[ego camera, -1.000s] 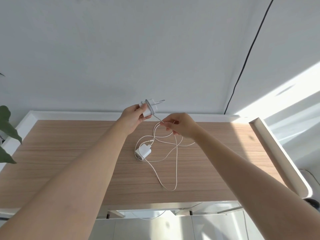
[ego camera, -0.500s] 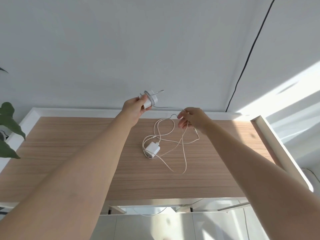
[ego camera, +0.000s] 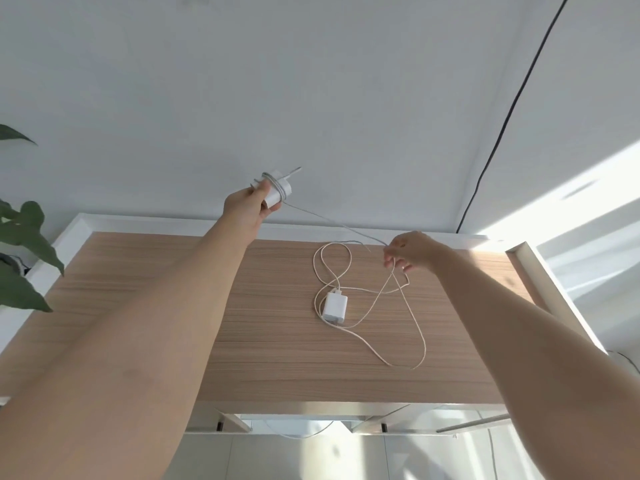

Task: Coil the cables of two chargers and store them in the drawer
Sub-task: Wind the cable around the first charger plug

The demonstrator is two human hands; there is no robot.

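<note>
Winding the first charger: the left hand (ego camera: 246,206) has a closed grip on the charger (ego camera: 277,190), raised above the surface (ego camera: 138,289). The right hand (ego camera: 410,252) pinches its cable (ego camera: 332,221). Next, loop that slack round the body. The second charger (ego camera: 334,308) lies uncoiled on the surface.

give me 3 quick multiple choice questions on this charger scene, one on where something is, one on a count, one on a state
1. Where is the second charger?
A. on the wooden tabletop
B. in the left hand
C. on the floor

2. How many chargers show?
A. one
B. two
C. three

3. What state is the held charger's cable in?
A. fully coiled
B. partly wound round the charger
C. lying loose

Key: 1 A, it lies flat on the tabletop. 2 B, one in the left hand, one lying. 3 B, turns wrap the held charger while a length runs to the right hand.
</note>
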